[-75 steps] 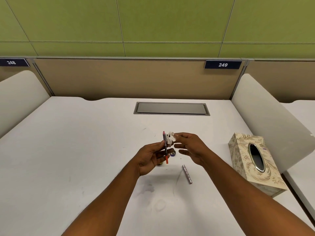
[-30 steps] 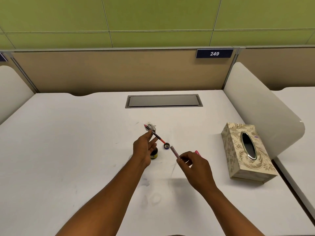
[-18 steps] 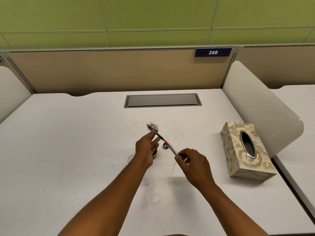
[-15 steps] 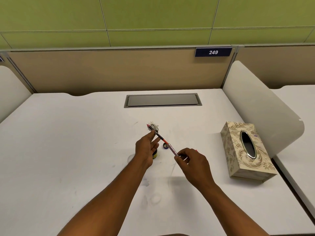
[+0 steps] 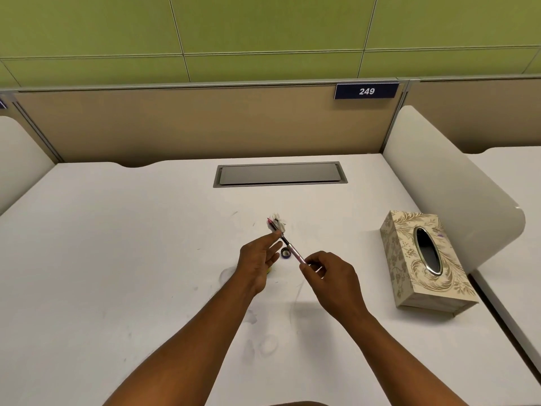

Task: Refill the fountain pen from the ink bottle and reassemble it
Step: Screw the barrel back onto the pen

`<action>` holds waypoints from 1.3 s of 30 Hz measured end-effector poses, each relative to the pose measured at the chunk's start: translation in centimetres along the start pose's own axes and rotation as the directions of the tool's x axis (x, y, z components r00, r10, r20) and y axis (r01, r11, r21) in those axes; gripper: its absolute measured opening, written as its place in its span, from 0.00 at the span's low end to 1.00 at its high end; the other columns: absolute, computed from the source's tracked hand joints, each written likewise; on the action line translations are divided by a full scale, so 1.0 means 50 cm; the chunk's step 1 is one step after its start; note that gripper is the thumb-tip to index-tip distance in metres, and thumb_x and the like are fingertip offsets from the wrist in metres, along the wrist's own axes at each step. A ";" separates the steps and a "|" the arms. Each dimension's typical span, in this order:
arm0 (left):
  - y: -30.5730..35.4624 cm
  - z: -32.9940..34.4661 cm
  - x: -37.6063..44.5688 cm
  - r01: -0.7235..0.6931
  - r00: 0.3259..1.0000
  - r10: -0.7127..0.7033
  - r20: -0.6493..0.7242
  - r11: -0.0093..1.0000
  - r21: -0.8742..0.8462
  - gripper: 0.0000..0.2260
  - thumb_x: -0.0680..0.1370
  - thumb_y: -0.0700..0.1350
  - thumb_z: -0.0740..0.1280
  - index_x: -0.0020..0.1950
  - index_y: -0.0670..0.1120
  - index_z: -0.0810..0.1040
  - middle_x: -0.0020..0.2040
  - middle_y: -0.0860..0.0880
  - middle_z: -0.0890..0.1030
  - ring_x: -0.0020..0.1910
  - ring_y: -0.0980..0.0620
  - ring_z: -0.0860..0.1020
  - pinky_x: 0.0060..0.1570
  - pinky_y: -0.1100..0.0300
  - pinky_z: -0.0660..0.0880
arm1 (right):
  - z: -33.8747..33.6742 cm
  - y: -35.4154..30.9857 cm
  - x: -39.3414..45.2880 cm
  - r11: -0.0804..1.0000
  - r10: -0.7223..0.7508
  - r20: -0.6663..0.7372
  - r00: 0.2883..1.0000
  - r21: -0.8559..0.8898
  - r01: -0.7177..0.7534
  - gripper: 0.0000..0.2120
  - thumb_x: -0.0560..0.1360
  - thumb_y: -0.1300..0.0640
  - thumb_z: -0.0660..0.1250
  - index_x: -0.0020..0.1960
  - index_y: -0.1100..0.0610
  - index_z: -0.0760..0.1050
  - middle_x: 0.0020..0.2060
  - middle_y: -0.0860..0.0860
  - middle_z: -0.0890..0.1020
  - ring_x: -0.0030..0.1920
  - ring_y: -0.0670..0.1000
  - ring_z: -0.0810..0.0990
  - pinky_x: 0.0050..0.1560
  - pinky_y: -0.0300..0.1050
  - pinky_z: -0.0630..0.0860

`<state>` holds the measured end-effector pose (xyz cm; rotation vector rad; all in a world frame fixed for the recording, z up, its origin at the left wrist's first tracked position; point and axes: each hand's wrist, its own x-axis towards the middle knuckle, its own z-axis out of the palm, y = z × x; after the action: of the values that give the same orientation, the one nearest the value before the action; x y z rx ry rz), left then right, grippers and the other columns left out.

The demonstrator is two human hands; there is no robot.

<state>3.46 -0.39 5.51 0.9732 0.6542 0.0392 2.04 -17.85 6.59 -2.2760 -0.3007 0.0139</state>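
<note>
- left hand pinches the front section of the fountain pen, nib end far-left beside a tissue wad.
- right hand grips the barrel, aligned on the pen, above the surface.
- bottle cap lies below; ink bottle mostly hidden behind the left hand.

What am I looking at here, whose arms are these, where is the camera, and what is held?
No machine: a person's two bare arms, filmed by one wide camera worn on the head, looking down at a white desk. The left hand holds the pen's front part, with a bit of tissue at its tip. The right hand pinches the pink barrel, meeting that part end to end. A small cap lies on the desk beneath. A tissue box stands to the right.
</note>
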 end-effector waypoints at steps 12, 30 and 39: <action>0.003 -0.009 0.008 -0.045 0.999 0.043 0.022 0.994 0.098 0.16 0.70 0.57 0.76 0.51 0.48 0.87 0.54 0.49 0.86 0.57 0.51 0.82 0.63 0.55 0.75 | 0.007 0.001 0.003 0.991 0.019 0.007 1.000 0.133 -0.020 0.04 0.77 0.49 0.68 0.46 0.47 0.80 0.40 0.41 0.82 0.41 0.41 0.79 0.40 0.37 0.74; 0.002 -0.025 0.022 -0.087 0.995 0.078 0.062 0.984 0.157 0.20 0.62 0.54 0.81 0.50 0.46 0.88 0.55 0.46 0.86 0.59 0.46 0.82 0.67 0.49 0.73 | 0.013 -0.013 0.001 0.985 0.022 -0.004 1.000 0.169 -0.021 0.03 0.77 0.50 0.68 0.45 0.46 0.79 0.41 0.41 0.82 0.41 0.42 0.79 0.41 0.40 0.75; -0.003 -0.034 0.013 -0.090 0.994 0.078 0.072 0.978 0.186 0.26 0.55 0.60 0.82 0.46 0.46 0.88 0.48 0.46 0.82 0.52 0.47 0.80 0.59 0.53 0.74 | 0.015 -0.028 -0.002 0.936 0.125 0.034 0.992 0.328 -0.129 0.07 0.80 0.49 0.63 0.46 0.44 0.79 0.34 0.46 0.85 0.34 0.48 0.80 0.42 0.48 0.77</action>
<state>3.03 1.00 4.41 1.1809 0.5640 0.0199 1.58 -16.41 7.11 -1.9575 -0.1440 0.1358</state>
